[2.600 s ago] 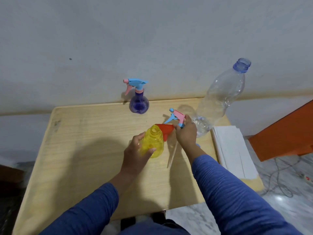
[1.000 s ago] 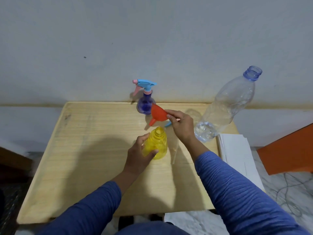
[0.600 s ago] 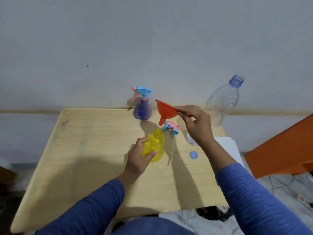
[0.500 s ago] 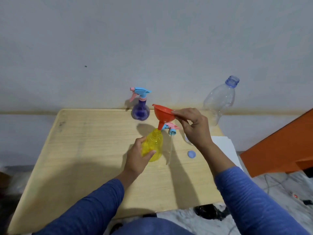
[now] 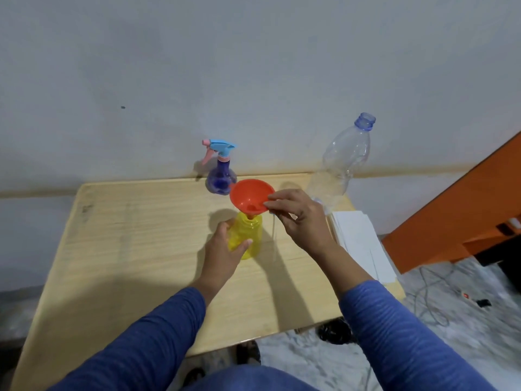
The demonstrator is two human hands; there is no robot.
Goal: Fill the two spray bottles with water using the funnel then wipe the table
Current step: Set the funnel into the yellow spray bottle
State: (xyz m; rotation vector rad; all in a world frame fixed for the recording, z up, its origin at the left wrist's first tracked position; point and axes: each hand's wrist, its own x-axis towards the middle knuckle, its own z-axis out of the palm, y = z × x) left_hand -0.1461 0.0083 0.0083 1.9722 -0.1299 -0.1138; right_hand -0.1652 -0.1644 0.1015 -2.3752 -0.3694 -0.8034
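Note:
The yellow spray bottle (image 5: 248, 235) stands uncapped in the middle of the wooden table (image 5: 141, 249), and my left hand (image 5: 222, 255) wraps around its side. An orange funnel (image 5: 251, 195) sits upright with its spout in the bottle's neck. My right hand (image 5: 298, 218) pinches the funnel's right rim. The purple spray bottle (image 5: 221, 176), with its blue and pink trigger head on, stands at the table's back edge. A clear, open water bottle (image 5: 342, 165) with little water stands at the back right. The yellow bottle's trigger head is hidden behind my right hand.
A stack of white paper sheets (image 5: 363, 246) lies on the table's right edge. An orange piece of furniture (image 5: 465, 221) stands to the right on the marble floor, with cables (image 5: 434, 300) beside it. The wall runs right behind the table.
My right hand lifted the funnel from the table, turned it upright and set its spout into the yellow bottle's neck. My left hand stayed on the bottle.

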